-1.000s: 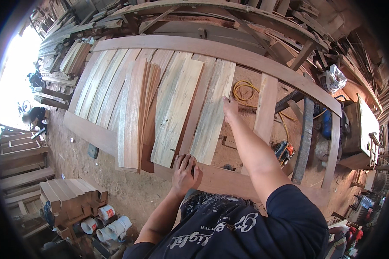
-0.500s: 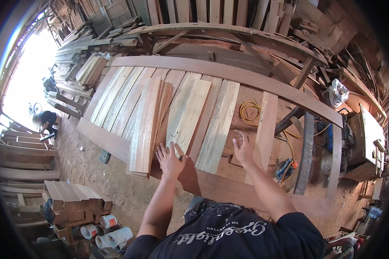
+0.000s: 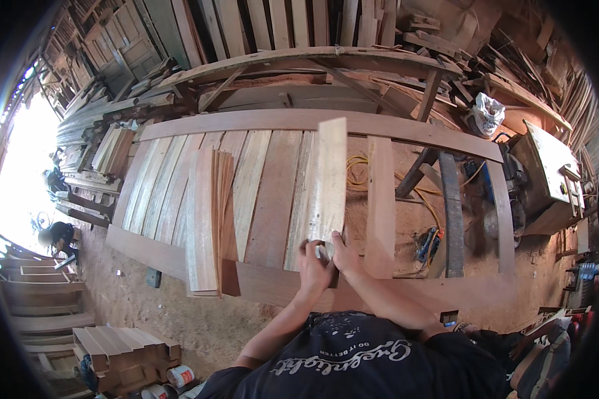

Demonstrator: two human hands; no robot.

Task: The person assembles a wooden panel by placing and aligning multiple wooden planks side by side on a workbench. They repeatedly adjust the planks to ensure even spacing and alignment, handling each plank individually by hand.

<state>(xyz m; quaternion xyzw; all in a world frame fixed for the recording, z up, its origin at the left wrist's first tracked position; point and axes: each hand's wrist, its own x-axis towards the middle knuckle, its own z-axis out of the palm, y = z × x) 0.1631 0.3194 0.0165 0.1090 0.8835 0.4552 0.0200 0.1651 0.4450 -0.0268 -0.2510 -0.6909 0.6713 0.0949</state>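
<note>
The pale board point(image 3: 330, 176) is up off the slats point(image 3: 251, 193) in the big wooden frame point(image 3: 259, 121) — a moment ago it lay on them. The left hand point(image 3: 314, 274) and right hand point(image 3: 347, 258) both hold its near end, by the frame's near edge. So both hands are busy — and a reddish slat point(image 3: 273, 199) inside the frame shows more.

- You are in a woodworking shop with a bare earth floor point(image 3: 133, 299) underfoot.
- Facing you, upright planks point(image 3: 279, 26) line the far wall, behind a long wooden trestle point(image 3: 279, 58).
- On your left, more boards point(image 3: 113, 149) lie stacked near a bright opening point(image 3: 26, 159) to daylight.
- Right before you spreads a large wooden frame point(image 3: 266, 121), with boards across it.
- Through its gaps you see a power tool point(image 3: 429, 245) and a yellow hose or cord point(image 3: 357, 173).
</note>
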